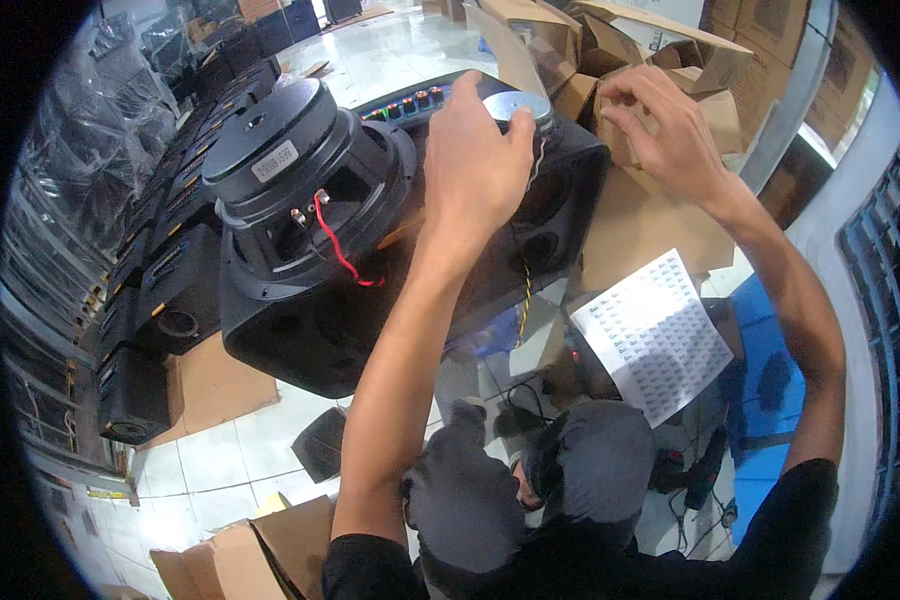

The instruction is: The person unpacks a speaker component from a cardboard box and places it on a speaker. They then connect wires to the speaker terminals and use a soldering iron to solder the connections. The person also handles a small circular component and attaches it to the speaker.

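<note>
A black speaker cabinet [300, 345] lies in front of me. On its left part rests a large round speaker driver [270, 130], magnet up, with a red wire running from its terminal. My left hand [475, 160] reaches over the cabinet, index finger stretched out beside a panel with small coloured lights [410, 104]. Its thumb is at the edge of a silver disc-shaped part [518, 104]; the other fingers are mostly hidden. My right hand [660, 130] is raised right of the cabinet, thumb and fingers curled toward each other. Whatever they pinch, if anything, is too small to see.
A white sheet of small printed labels [655, 340] lies to the right, near a blue surface [770, 370]. Open cardboard boxes [610, 40] stand behind. Several black speaker cabinets [180, 280] line the left side. A yellow-black twisted wire [525, 300] hangs from the cabinet.
</note>
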The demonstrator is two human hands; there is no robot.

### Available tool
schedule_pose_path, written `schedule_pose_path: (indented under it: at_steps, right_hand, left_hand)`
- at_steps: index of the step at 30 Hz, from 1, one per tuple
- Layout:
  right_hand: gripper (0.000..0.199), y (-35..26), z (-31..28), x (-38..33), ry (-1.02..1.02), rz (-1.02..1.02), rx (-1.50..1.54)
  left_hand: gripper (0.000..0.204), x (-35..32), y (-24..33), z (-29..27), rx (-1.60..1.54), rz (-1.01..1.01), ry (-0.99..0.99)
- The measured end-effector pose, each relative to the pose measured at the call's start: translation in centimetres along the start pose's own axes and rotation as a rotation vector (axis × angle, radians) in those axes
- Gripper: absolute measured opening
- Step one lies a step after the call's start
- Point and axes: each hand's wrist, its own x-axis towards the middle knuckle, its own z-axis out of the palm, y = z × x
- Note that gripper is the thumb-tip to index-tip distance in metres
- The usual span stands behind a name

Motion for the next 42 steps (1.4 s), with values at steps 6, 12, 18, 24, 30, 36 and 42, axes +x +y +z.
schedule_pose_path:
  at_steps: [6,12,18,24,30,36,42]
  right_hand:
    - [0.016,-2.4,1.3,-4.1,0.064,0.195,0.121]
    - [0.018,-4.4,1.9,-6.0,0.129,0.232,0.185]
    - [0.017,-4.4,1.9,-6.8,0.140,0.293,0.212]
    - [0.017,-3.7,1.6,-7.3,0.176,0.340,0.222]
    - [0.016,-4.5,1.8,-6.8,0.179,0.417,0.300]
    - [0.026,-8.0,2.9,-6.8,-0.192,0.760,0.490]
    - [0.028,-9.9,3.6,-7.7,-0.227,0.868,0.681]
  left_hand:
    - [0.072,1.3,1.0,0.0,0.199,0.026,-0.160]
    - [0.073,4.3,2.2,0.5,0.525,0.112,-0.379]
    - [0.068,6.8,2.8,0.6,0.644,0.031,-0.581]
    - [0.065,8.3,2.3,-0.7,0.372,-0.114,-0.810]
    - [0.077,9.2,1.1,-2.1,0.089,-0.156,-0.981]
    - [0.070,9.2,1.0,-2.2,0.197,0.000,-1.044]
    - [0.072,9.6,0.3,-2.3,0.069,0.001,-1.087]
